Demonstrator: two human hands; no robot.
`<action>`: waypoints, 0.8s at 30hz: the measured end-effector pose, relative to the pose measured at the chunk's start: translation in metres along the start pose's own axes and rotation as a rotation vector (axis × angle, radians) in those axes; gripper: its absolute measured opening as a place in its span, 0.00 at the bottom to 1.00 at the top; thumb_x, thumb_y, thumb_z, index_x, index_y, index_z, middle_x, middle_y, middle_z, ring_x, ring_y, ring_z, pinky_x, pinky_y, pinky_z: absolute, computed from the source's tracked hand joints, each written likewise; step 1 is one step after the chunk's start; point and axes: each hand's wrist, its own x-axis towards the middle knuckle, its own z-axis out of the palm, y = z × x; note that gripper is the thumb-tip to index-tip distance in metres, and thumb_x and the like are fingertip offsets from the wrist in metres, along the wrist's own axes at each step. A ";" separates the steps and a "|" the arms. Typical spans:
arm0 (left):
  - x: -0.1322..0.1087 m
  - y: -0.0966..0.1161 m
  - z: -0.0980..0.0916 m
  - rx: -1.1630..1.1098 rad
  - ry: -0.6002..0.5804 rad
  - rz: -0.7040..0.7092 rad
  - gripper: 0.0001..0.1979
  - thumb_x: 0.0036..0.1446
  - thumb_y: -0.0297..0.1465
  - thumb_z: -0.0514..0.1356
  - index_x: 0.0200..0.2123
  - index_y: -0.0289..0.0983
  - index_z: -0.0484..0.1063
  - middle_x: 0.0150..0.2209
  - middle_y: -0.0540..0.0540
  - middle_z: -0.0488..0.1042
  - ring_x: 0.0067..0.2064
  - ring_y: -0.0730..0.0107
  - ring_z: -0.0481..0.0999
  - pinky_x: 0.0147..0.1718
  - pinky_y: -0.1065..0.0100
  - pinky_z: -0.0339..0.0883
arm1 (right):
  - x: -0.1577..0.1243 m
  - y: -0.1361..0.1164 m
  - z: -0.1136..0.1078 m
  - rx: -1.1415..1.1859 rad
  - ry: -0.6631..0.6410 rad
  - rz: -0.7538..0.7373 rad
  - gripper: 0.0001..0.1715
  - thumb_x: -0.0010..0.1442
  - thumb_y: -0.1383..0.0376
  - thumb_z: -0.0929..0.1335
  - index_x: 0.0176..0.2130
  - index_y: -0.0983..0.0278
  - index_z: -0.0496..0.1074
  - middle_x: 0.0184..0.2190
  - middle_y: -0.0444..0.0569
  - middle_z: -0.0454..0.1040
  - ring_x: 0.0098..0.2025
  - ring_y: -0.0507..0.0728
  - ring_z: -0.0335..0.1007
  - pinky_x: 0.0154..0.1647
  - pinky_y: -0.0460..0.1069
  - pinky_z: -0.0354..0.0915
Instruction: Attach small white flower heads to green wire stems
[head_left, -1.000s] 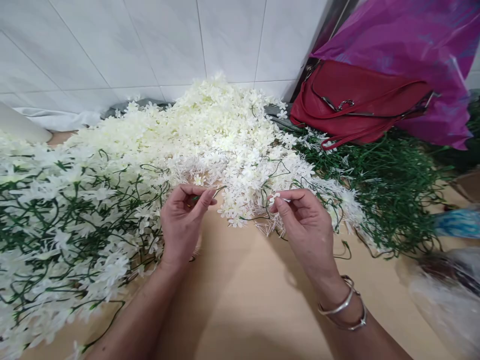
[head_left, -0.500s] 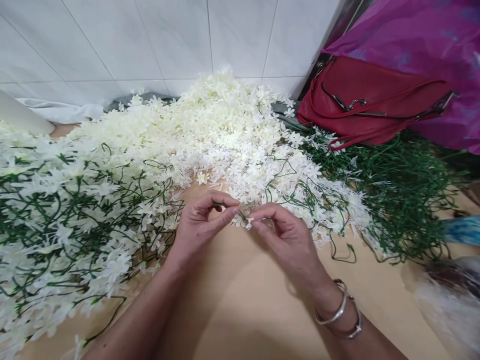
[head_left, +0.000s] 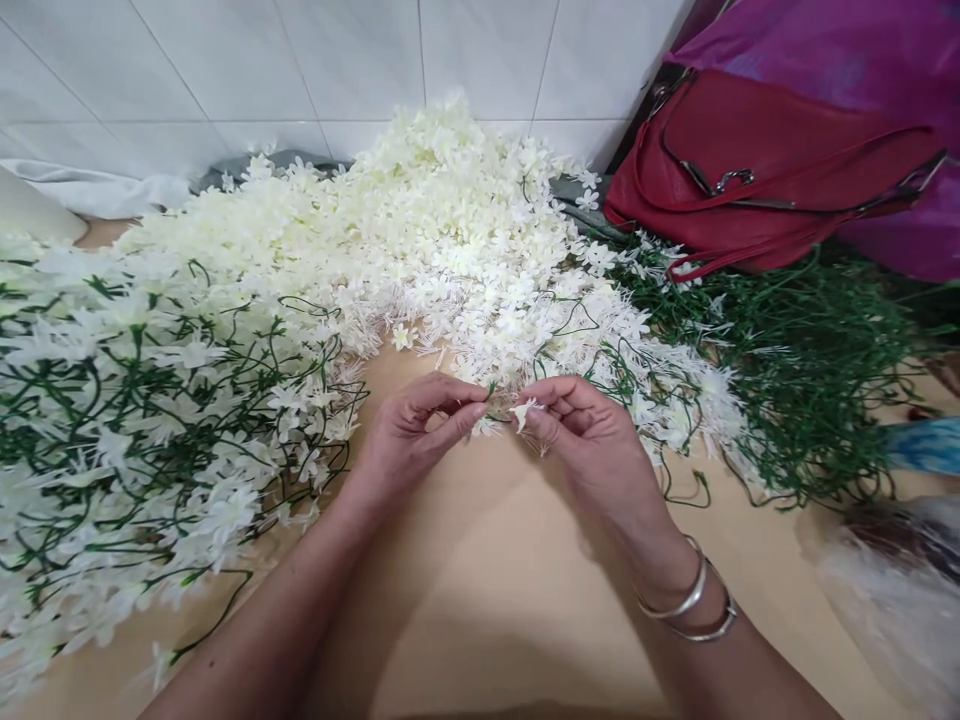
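Thumb and forefinger of my left hand (head_left: 424,430) pinch a thin green artificial stem (head_left: 491,390), whose tip pokes out past the fingers. Facing it a short way to the right, my right hand (head_left: 589,440) is closed on a small white artificial flower (head_left: 523,413). Stem and flower look slightly apart. Just beyond both hands spreads a large heap of loose white flower heads (head_left: 450,220). To the left lie white flowers fitted on green stems (head_left: 135,420). Bare green stems (head_left: 817,370) are piled at the right.
A red handbag (head_left: 787,170) rests on the back right, against a purple bag (head_left: 885,60). White wall tiles (head_left: 360,60) stand behind the heap. Clear plastic wrapping (head_left: 892,600) lies at the right front on the tan surface (head_left: 510,600).
My right hand has shifted slightly right and up, and a white flower now shows in its fingers. My left hand still pinches the stem. The view has tilted down a little.
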 end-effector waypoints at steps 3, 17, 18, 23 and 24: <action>-0.001 0.001 0.002 0.117 -0.034 0.071 0.08 0.63 0.27 0.67 0.44 0.39 0.85 0.38 0.44 0.83 0.38 0.69 0.80 0.38 0.68 0.72 | 0.001 0.000 -0.001 0.113 0.015 0.084 0.18 0.53 0.51 0.82 0.35 0.58 0.80 0.29 0.42 0.80 0.32 0.52 0.72 0.37 0.46 0.67; -0.003 0.017 0.004 0.415 -0.095 0.185 0.10 0.64 0.26 0.63 0.44 0.39 0.84 0.29 0.50 0.76 0.25 0.76 0.69 0.27 0.73 0.64 | -0.001 0.000 -0.005 -0.029 -0.060 0.088 0.16 0.58 0.52 0.79 0.37 0.60 0.79 0.30 0.44 0.78 0.33 0.53 0.71 0.37 0.48 0.67; -0.003 0.016 0.004 0.407 -0.096 0.169 0.09 0.64 0.27 0.64 0.43 0.39 0.84 0.28 0.50 0.76 0.25 0.76 0.69 0.27 0.73 0.64 | -0.002 0.000 -0.005 -0.032 -0.065 0.085 0.16 0.59 0.52 0.79 0.37 0.60 0.79 0.30 0.44 0.78 0.33 0.53 0.71 0.37 0.48 0.67; -0.003 0.018 0.003 0.373 -0.043 0.098 0.05 0.64 0.28 0.64 0.37 0.39 0.82 0.25 0.51 0.74 0.25 0.74 0.69 0.26 0.71 0.62 | -0.002 0.000 -0.004 -0.036 -0.054 0.074 0.14 0.60 0.53 0.78 0.36 0.59 0.78 0.30 0.43 0.77 0.33 0.53 0.69 0.35 0.48 0.65; -0.003 0.019 0.003 0.372 -0.037 0.093 0.05 0.64 0.28 0.64 0.36 0.39 0.82 0.25 0.51 0.74 0.25 0.74 0.70 0.26 0.71 0.62 | -0.003 0.000 -0.004 -0.041 -0.051 0.075 0.14 0.60 0.53 0.78 0.36 0.59 0.78 0.30 0.43 0.77 0.33 0.53 0.69 0.35 0.48 0.65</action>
